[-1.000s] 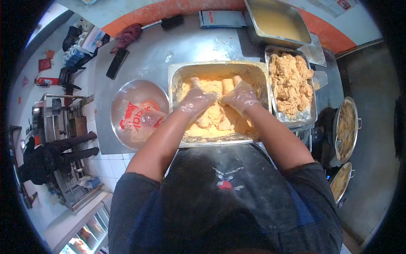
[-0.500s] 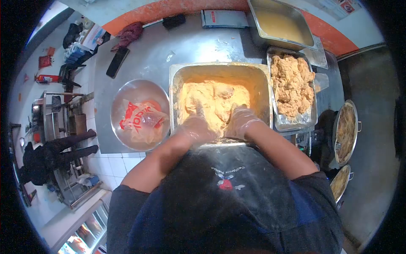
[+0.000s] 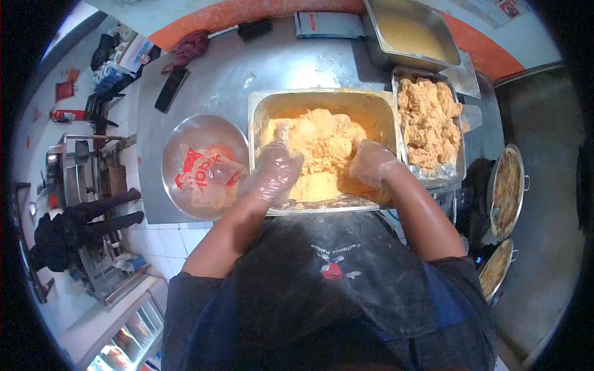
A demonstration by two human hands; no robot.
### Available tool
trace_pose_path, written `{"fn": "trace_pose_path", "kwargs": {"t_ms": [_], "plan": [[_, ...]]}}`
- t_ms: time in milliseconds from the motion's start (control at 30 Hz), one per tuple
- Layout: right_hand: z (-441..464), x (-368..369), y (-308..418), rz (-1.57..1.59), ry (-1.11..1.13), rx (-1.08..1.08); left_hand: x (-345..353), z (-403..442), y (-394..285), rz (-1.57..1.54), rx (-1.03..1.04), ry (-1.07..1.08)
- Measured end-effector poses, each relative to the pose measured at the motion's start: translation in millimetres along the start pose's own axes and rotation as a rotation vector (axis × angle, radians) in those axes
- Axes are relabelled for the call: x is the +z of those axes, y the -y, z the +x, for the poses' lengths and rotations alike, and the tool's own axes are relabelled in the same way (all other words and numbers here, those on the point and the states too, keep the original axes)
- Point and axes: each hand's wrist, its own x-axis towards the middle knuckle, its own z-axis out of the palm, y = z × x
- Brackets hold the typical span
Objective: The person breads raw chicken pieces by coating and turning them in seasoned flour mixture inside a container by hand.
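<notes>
Head view: a heap of breaded pieces (image 3: pixel 323 136) lies between my two grips, inside a deep steel pan (image 3: pixel 328 94) on the table (image 3: pixel 216 68). My left grip (image 3: pixel 276 168), gloved in clear plastic, is at the heap's left side, fingers pointing away from me along it. My right grip (image 3: pixel 374 164), gloved likewise, is at the opposite side, its fingertips hidden against the heap. I cannot tell whether either is closed on a piece. Loose flour-like coating (image 3: pixel 312 189) covers the pan's near part. Just beside the pan, on my right, a metal tray (image 3: pixel 433 175) carries more coated pieces (image 3: pixel 427 120); on my left, a round steel bowl (image 3: pixel 177 139) holds a red-printed plastic bag (image 3: pixel 207 176).
</notes>
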Motion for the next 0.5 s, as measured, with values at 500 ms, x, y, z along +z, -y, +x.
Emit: {"fn": "trace_pose_path", "kwargs": {"t_ms": [500], "plan": [[11, 45, 20, 0.037, 0.144, -0.264, 70, 18, 50, 0.63, 0.148, 0.268]]}}
